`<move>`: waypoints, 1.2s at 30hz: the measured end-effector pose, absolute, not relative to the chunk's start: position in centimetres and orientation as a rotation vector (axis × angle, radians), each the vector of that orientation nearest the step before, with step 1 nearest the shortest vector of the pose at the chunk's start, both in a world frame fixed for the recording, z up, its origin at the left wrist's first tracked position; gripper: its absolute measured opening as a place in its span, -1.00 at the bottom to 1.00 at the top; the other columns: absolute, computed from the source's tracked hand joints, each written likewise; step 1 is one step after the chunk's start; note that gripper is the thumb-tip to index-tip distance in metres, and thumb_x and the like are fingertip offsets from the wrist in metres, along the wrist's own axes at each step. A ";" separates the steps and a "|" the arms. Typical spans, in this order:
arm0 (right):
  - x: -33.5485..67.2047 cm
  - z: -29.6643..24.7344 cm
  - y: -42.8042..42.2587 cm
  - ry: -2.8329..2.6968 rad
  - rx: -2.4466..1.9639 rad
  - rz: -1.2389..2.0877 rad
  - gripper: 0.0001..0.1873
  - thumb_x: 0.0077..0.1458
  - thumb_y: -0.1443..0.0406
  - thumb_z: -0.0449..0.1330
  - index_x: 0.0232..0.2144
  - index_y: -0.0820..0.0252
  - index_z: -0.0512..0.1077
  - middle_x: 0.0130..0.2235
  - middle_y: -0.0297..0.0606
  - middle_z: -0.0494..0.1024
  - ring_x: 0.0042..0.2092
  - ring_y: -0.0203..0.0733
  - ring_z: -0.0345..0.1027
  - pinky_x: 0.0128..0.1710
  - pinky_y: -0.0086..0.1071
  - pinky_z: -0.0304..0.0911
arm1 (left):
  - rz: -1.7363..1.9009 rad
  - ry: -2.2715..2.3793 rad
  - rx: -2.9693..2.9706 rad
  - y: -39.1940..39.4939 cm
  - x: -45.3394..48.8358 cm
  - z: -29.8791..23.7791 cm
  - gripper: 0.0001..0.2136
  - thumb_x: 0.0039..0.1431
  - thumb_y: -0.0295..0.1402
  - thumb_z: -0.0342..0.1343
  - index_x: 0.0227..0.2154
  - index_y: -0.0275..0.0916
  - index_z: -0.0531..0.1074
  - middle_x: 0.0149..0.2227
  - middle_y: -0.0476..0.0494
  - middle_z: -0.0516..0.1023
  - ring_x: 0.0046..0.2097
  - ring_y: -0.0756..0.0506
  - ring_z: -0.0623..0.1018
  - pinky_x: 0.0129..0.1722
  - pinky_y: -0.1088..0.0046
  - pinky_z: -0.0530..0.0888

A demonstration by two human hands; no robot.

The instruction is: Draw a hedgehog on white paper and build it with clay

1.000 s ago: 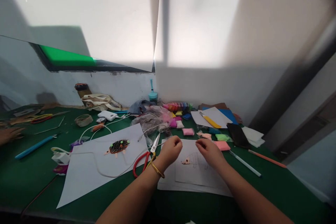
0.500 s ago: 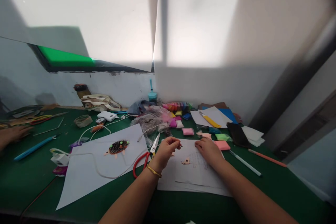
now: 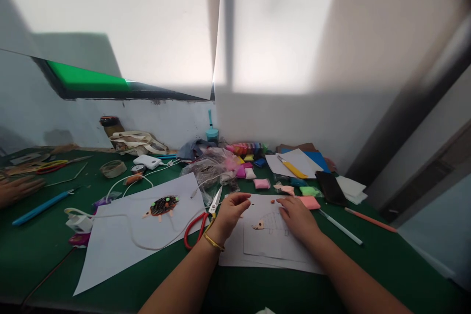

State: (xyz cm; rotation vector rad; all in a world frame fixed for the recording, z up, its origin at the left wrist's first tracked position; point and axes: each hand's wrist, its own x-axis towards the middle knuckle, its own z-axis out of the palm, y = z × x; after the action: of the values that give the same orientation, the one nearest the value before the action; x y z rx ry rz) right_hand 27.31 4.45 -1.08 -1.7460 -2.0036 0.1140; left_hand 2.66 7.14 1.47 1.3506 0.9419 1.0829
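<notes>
My left hand, with a gold bangle at the wrist, hovers over the left edge of the white paper. Its thumb and forefinger curve forward, slightly apart, beside a tiny dark bit. Resting on the right part of the sheet, my right hand has its fingers loosely stretched out. A small orange-brown lump lies just by its fingertips. Between my hands is a pencil-drawn hedgehog whose face is filled in with pale peach clay; my right hand hides part of the outline.
Red-handled scissors lie left of my left hand. Another sheet carries a finished-looking hedgehog, crossed by a white cable. Clay packets, a yellow cutter and a black phone sit behind. Another person's hand is far left.
My left finger and thumb have loosened from a pinch. My right fingers have drawn back slightly, and the orange-brown lump now shows beside them. The other person's hand has shifted left.
</notes>
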 end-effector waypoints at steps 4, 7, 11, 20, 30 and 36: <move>26.8 -0.8 5.7 -2.037 -1.716 0.070 -0.68 0.16 0.34 0.05 -0.11 0.13 0.52 -0.08 -0.12 0.52 0.02 -0.01 0.31 0.01 -0.19 0.22 | 1.177 0.997 1.384 7.5 2.5 0.7 -0.67 0.01 -0.07 0.21 -0.37 -0.28 0.50 -0.43 -0.08 0.47 -0.35 -0.05 0.45 -0.35 0.45 0.38; 26.1 -0.6 6.7 -2.033 -1.713 0.054 -0.71 0.14 0.33 0.08 -0.13 0.16 0.53 -0.09 -0.09 0.53 0.00 0.00 0.32 -0.01 -0.19 0.22 | 1.218 0.996 1.379 7.6 2.4 0.5 -0.69 -0.01 -0.09 0.22 -0.35 -0.26 0.47 -0.39 -0.08 0.48 -0.32 -0.06 0.46 -0.33 0.45 0.40; 25.6 -0.4 6.5 -2.006 -1.708 0.032 -0.70 0.16 0.33 0.06 -0.11 0.16 0.52 -0.07 -0.09 0.52 0.02 -0.01 0.30 0.02 -0.19 0.21 | 1.200 1.006 1.388 7.2 2.4 1.0 -0.67 -0.04 -0.11 0.24 -0.31 -0.26 0.47 -0.34 -0.13 0.52 -0.28 -0.10 0.49 -0.35 0.43 0.42; 28.4 -1.4 3.3 -1.976 -1.738 0.184 -0.65 0.17 0.26 0.01 -0.12 0.14 0.53 -0.09 -0.14 0.53 0.00 -0.03 0.32 0.03 -0.17 0.23 | 1.183 1.118 1.671 6.4 2.7 1.6 -0.64 0.20 -0.04 -0.04 -0.50 -0.23 0.36 -0.49 -0.04 0.41 -0.42 -0.04 0.41 -0.41 0.46 0.34; 28.7 -1.6 2.7 -1.918 -1.728 0.295 -0.67 0.16 0.24 0.00 -0.23 0.12 0.55 -0.12 -0.19 0.57 -0.04 -0.06 0.37 0.01 -0.19 0.25 | 1.237 1.295 1.802 7.5 0.5 1.2 -0.82 0.18 -0.22 0.04 -0.32 -0.20 0.45 -0.30 -0.13 0.49 -0.25 -0.13 0.47 -0.23 0.37 0.35; 28.6 -1.7 2.7 -1.924 -1.707 0.283 -0.68 0.15 0.25 0.00 -0.28 0.14 0.55 -0.16 -0.17 0.57 -0.07 -0.07 0.38 -0.02 -0.20 0.26 | 0.624 1.536 2.314 6.3 0.7 1.2 -0.93 0.18 -0.33 0.05 -0.34 -0.17 0.40 -0.31 -0.13 0.50 -0.27 -0.14 0.49 -0.27 0.39 0.31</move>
State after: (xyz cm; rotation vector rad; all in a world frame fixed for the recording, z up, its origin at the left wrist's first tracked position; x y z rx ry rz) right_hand 28.60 2.68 -1.67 -1.7071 -1.9241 0.2831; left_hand 0.67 6.35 1.16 2.3144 1.5358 0.6239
